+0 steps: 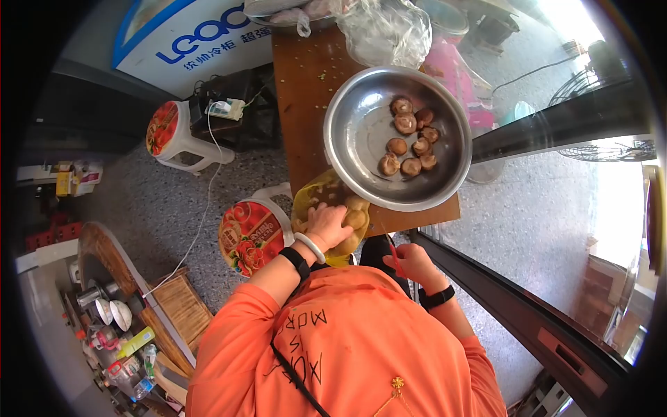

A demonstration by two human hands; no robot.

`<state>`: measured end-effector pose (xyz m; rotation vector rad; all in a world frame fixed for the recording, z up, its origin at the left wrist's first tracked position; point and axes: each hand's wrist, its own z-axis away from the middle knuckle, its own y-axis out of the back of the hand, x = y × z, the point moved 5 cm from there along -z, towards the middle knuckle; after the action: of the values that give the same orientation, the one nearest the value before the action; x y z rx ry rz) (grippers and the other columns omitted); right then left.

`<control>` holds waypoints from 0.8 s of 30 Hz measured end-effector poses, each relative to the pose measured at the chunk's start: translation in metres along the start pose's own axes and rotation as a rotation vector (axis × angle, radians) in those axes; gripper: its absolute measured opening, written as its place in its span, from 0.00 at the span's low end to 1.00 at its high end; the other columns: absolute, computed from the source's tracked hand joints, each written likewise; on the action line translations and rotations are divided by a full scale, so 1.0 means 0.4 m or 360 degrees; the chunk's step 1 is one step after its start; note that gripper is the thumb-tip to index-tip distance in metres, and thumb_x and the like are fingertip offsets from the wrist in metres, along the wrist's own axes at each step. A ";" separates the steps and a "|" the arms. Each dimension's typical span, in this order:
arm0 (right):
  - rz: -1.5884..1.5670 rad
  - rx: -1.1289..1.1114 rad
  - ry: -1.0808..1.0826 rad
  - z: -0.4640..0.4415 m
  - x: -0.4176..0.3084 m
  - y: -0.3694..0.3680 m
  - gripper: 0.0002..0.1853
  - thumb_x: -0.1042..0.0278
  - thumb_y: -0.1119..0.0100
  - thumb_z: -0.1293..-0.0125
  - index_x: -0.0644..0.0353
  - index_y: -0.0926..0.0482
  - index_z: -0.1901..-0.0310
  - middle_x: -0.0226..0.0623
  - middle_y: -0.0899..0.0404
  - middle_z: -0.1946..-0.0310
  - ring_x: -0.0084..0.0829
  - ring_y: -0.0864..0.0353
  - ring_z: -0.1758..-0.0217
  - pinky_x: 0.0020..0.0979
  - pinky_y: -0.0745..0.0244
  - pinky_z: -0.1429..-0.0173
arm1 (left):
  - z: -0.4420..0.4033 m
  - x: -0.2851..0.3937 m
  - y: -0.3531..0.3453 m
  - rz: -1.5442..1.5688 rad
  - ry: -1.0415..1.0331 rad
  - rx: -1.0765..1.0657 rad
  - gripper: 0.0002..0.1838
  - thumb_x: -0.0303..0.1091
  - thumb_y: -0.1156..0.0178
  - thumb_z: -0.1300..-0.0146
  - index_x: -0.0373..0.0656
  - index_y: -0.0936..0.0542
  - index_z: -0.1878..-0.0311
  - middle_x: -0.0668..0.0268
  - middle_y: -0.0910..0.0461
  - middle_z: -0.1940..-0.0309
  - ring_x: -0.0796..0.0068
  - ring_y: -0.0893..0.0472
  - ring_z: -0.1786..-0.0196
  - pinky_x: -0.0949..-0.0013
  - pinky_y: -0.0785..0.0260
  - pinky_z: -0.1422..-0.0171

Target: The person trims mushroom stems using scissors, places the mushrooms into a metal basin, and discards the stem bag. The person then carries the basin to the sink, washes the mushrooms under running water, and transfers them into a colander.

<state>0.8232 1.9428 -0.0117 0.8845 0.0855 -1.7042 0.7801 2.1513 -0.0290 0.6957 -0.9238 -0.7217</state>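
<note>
1. Evidently the largest thing near the hands is the brown wooden table (299,104), its near edge just in front of the person.
2. Beside it on the left stands a stool (251,236) with a red floral seat.
3. On the table sits a wide metal bowl (361,132).
4. Behind the bowl lies a clear plastic bag (389,35).
5. At the table's near edge, a yellow bag (313,196) holds rounded, light-brown pieces.
6. The left hand (328,226) lies against the yellow bag, fingers bent; whether they grip anything, I cannot tell.
7. The right hand (411,264) is closed around a red-handled tool (395,256), below the bowl.
8. Brown mushrooms (422,146) cluster inside the bowl, mostly toward its right.
</note>
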 end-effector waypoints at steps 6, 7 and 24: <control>0.0033 0.0004 0.0116 -0.009 -0.015 -0.031 0.15 0.60 0.38 0.49 0.67 0.25 0.78 0.34 0.28 0.87 0.22 0.28 0.83 0.26 0.33 0.77 | 0.018 0.051 0.096 -0.0298 -0.0457 0.0633 0.06 0.31 0.45 0.53 0.43 0.29 0.71 0.63 0.28 0.73 0.61 0.28 0.61 0.57 0.34 0.60; 0.0011 0.0029 0.0188 -0.009 -0.025 -0.031 0.16 0.60 0.38 0.49 0.67 0.26 0.78 0.34 0.28 0.87 0.22 0.28 0.83 0.26 0.34 0.77 | 0.025 0.049 0.071 -0.0298 -0.0448 0.0638 0.06 0.31 0.45 0.53 0.43 0.29 0.71 0.63 0.28 0.73 0.61 0.28 0.61 0.57 0.34 0.60; -0.0048 0.0021 0.0145 -0.004 -0.094 -0.031 0.17 0.55 0.37 0.50 0.64 0.23 0.72 0.45 0.23 0.76 0.43 0.24 0.72 0.37 0.31 0.66 | -0.078 -0.027 0.044 0.0420 0.0317 0.0500 0.24 0.42 0.39 0.52 0.41 0.35 0.56 0.51 0.27 0.58 0.49 0.25 0.59 0.54 0.31 0.57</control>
<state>0.8155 1.9781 0.0046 0.9751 0.1496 -1.6941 0.8073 2.1766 -0.0333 0.8847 -0.9321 -0.2688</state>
